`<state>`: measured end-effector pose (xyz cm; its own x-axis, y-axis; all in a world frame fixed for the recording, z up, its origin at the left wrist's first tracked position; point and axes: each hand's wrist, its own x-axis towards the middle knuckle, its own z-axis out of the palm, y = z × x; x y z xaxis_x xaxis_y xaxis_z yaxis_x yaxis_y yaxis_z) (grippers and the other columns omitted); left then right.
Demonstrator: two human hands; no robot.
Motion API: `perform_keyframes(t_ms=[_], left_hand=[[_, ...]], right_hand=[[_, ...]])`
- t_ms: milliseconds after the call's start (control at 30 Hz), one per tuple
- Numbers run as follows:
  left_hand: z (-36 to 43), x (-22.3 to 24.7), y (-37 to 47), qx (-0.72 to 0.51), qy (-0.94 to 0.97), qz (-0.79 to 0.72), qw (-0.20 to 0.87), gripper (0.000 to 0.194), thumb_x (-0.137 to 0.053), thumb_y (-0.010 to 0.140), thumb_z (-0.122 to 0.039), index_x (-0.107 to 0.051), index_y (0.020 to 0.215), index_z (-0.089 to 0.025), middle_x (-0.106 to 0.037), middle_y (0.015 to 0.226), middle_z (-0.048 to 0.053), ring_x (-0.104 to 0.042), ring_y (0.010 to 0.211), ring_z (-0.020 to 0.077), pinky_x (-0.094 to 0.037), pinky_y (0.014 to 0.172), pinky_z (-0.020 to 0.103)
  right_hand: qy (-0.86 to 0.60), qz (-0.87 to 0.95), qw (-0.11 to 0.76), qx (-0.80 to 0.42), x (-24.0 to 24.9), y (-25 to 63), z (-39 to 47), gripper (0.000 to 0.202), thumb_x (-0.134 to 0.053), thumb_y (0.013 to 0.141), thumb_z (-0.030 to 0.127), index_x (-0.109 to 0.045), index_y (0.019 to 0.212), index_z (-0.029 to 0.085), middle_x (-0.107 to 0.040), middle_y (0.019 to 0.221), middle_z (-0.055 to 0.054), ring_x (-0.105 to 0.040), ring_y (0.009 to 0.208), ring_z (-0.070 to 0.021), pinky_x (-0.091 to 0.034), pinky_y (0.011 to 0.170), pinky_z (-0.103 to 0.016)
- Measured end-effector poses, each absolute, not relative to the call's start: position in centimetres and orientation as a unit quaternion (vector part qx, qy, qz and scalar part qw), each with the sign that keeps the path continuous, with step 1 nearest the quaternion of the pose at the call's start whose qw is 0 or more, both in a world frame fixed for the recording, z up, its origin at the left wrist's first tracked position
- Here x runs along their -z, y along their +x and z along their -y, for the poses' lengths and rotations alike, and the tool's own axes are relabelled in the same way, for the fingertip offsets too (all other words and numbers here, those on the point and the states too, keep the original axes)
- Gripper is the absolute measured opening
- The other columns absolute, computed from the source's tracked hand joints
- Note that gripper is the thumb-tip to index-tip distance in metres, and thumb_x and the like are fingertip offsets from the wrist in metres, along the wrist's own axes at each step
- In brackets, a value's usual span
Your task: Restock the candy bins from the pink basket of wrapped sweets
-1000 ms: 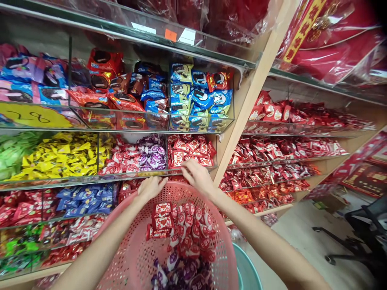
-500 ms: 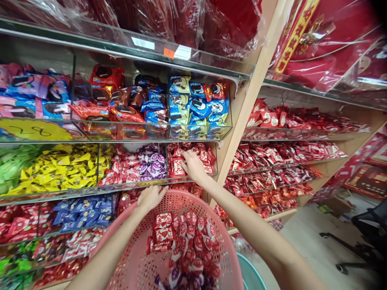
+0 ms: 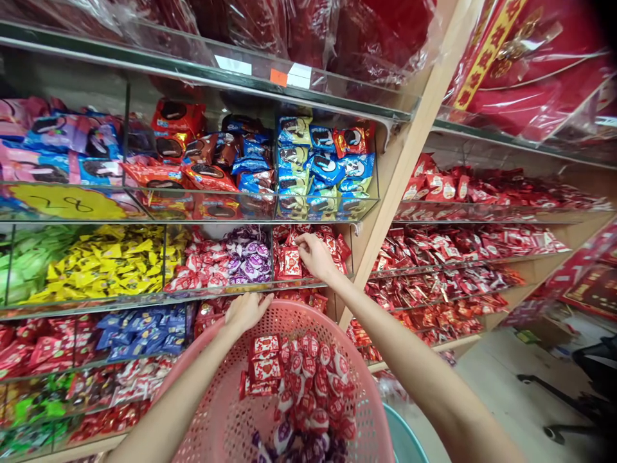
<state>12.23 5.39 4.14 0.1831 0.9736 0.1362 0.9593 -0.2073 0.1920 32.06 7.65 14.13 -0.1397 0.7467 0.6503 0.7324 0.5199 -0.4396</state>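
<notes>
My left hand [image 3: 247,312] is closed over the far rim of a pink perforated plastic basket [image 3: 193,386]. Inside it lie red-and-white square candy packets [image 3: 265,368], twist-wrapped red-and-white candies [image 3: 315,379] and some purple-wrapped ones [image 3: 284,437]. My right hand [image 3: 315,257] reaches over the basket into a shelf compartment, its fingers bent and pinching at a red-and-white wrapped candy [image 3: 290,262] on the pile; the fingertips are partly hidden. Left of that compartment, past a divider, are purple twist-wrapped candies [image 3: 250,257].
Glass shelves hold yellow packets [image 3: 110,263], blue packets [image 3: 144,331] and cookie packs [image 3: 328,164] above my right hand. A wooden upright [image 3: 405,161] divides the shelving, with red packets [image 3: 463,247] beyond. A teal basket [image 3: 407,437] shows beneath the pink one.
My right hand has risen slightly at the pile, and its fingers have drawn together at a red-and-white candy. My left hand stays on the basket rim. The view has shifted slightly.
</notes>
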Motion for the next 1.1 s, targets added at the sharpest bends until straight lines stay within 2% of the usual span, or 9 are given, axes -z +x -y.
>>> perform_keyframes(t_ms=[133, 300, 500, 600, 767, 967, 1100], left_hand=[[-5.4, -4.2, 12.2, -0.111, 0.771, -0.627, 0.031, 0.067, -0.013, 0.08, -0.061, -0.062, 0.069, -0.018, -0.065, 0.077, 0.012, -0.061, 0.077, 0.0243, -0.04, 0.065, 0.031], [-5.5, -4.0, 12.1, -0.115, 0.777, -0.618, 0.022, 0.068, -0.011, 0.08, -0.062, -0.062, 0.07, -0.018, -0.065, 0.077, 0.012, -0.061, 0.076, 0.0241, -0.041, 0.065, 0.031], [-5.4, -4.0, 12.2, -0.113, 0.775, -0.621, 0.02, 0.07, -0.011, 0.079, -0.063, -0.062, 0.069, -0.018, -0.065, 0.076, 0.012, -0.062, 0.076, 0.0242, -0.041, 0.065, 0.031], [-5.3, -4.2, 12.3, -0.11, 0.774, -0.623, 0.026, 0.07, -0.011, 0.079, -0.064, -0.062, 0.07, -0.017, -0.065, 0.077, 0.012, -0.062, 0.077, 0.0239, -0.042, 0.066, 0.031], [-5.1, -4.4, 12.4, -0.107, 0.776, -0.621, 0.029, 0.07, -0.01, 0.079, -0.064, -0.063, 0.072, -0.018, -0.065, 0.077, 0.012, -0.062, 0.076, 0.0234, -0.042, 0.065, 0.031], [-5.2, -4.0, 12.4, -0.106, 0.774, -0.624, 0.023, 0.07, -0.01, 0.079, -0.065, -0.063, 0.073, -0.019, -0.065, 0.077, 0.011, -0.061, 0.075, 0.0222, -0.042, 0.065, 0.03], [-5.1, -4.1, 12.5, -0.107, 0.772, -0.626, 0.026, 0.071, -0.01, 0.078, -0.065, -0.063, 0.072, -0.019, -0.065, 0.076, 0.011, -0.062, 0.075, 0.0235, -0.042, 0.064, 0.031]], right_hand=[[-0.478, 0.743, 0.459, -0.093, -14.0, 32.3, -9.1, 0.021, -0.044, 0.067, 0.009, -0.058, 0.081, 0.015, -0.056, 0.066, 0.0, -0.05, 0.062, -0.0117, -0.041, 0.064, -0.025], [-0.451, 0.704, 0.509, -0.206, -13.8, 32.3, -10.4, 0.02, -0.047, 0.063, 0.009, -0.061, 0.077, 0.013, -0.06, 0.068, 0.0, -0.052, 0.061, -0.0097, -0.043, 0.062, -0.023], [-0.445, 0.633, 0.539, -0.334, -14.9, 33.0, -8.5, 0.018, -0.052, 0.064, 0.015, -0.06, 0.08, 0.014, -0.059, 0.069, 0.001, -0.049, 0.053, -0.0065, -0.045, 0.052, -0.02], [-0.434, 0.636, 0.54, -0.339, -15.6, 33.8, -6.8, 0.019, -0.054, 0.065, 0.015, -0.061, 0.083, 0.014, -0.061, 0.074, -0.001, -0.05, 0.055, -0.0065, -0.045, 0.051, -0.02], [-0.442, 0.635, 0.518, -0.364, -15.8, 34.4, -5.7, 0.018, -0.055, 0.065, 0.012, -0.062, 0.081, 0.014, -0.059, 0.07, -0.001, -0.048, 0.053, -0.0055, -0.045, 0.048, -0.018], [-0.441, 0.574, 0.522, -0.451, -13.9, 33.6, -6.0, 0.015, -0.057, 0.064, 0.009, -0.061, 0.077, 0.015, -0.057, 0.069, 0.002, -0.049, 0.055, -0.0046, -0.048, 0.05, -0.017], [-0.433, 0.55, 0.543, -0.465, -12.9, 33.2, -6.1, 0.014, -0.056, 0.063, 0.008, -0.06, 0.075, 0.015, -0.054, 0.068, 0.002, -0.05, 0.058, -0.0047, -0.049, 0.051, -0.016]])
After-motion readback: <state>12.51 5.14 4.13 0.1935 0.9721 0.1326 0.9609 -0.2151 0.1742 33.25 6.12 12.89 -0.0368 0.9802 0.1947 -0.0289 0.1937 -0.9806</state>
